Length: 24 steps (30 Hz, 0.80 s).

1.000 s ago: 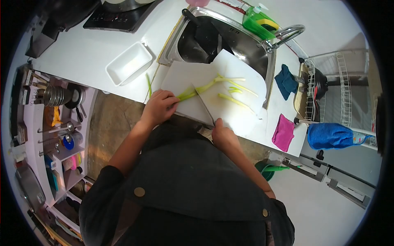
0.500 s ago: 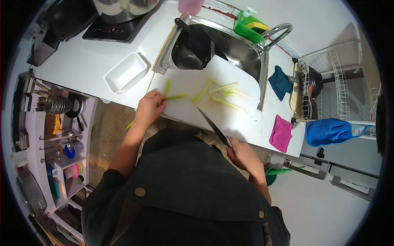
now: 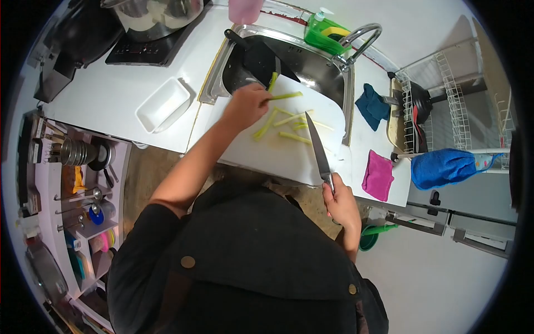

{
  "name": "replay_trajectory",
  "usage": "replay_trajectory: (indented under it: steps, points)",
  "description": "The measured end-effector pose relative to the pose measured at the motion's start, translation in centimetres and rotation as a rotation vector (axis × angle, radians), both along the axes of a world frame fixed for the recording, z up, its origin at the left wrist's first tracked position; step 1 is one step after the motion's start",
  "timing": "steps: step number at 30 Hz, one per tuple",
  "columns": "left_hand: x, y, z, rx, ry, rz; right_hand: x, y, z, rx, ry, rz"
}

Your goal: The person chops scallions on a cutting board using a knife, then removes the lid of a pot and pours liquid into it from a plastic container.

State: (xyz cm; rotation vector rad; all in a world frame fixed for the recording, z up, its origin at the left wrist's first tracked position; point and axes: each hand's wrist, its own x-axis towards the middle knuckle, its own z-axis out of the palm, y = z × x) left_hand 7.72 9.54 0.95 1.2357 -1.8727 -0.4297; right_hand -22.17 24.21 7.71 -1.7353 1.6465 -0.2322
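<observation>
My left hand [image 3: 248, 106] is closed on green stalks [image 3: 287, 96] above the far part of the white cutting board [image 3: 245, 146], near the sink. One of these stalks points right and another points up toward the sink. My right hand [image 3: 341, 201] grips a knife [image 3: 320, 148] by its handle at the board's near right edge, the blade pointing up and away over the board. Several pale green stalk pieces [image 3: 293, 136] lie on the board between the blade and my left forearm.
Behind the board is a metal sink [image 3: 349, 89] holding a black pan [image 3: 261, 61]. A white container [image 3: 163, 106] sits at the left, near a pot [image 3: 158, 19] on a cooktop. At the right are a pink cloth [image 3: 378, 175] and a teal cloth [image 3: 372, 107].
My left hand has moved from the board's left edge up and right with the stalks. The knife in my right hand has turned to point more steeply away from me. The view has shifted slightly.
</observation>
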Motion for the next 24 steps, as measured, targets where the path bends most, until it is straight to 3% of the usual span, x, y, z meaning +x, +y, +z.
replay_trajectory:
  steps: [5,11,14,16,19,24]
  points:
    - [-3.8,-2.2,-2.6,0.07,-0.064,-0.228,-0.6,1.4,0.5,0.058,-0.07,-0.14]
    - [-4.6,-2.1,-1.3,-0.112,0.062,-0.194,-1.9,3.6,0.5,0.112,-0.127,-0.322]
    - [-4.6,-0.8,-1.0,0.0,-0.166,-0.211,-2.6,4.6,-0.4,0.107,-0.139,-0.375]
    - [-5.0,0.1,-0.6,0.088,-0.344,-0.084,-2.8,5.0,-1.0,0.094,-0.128,-0.38]
    - [-5.5,-0.2,-1.3,0.243,-0.408,-0.059,-2.7,5.2,-1.0,0.103,-0.134,-0.386]
    - [-5.6,-0.9,-2.5,0.284,-0.426,-0.107,-2.3,4.7,-1.3,0.111,-0.173,-0.372]
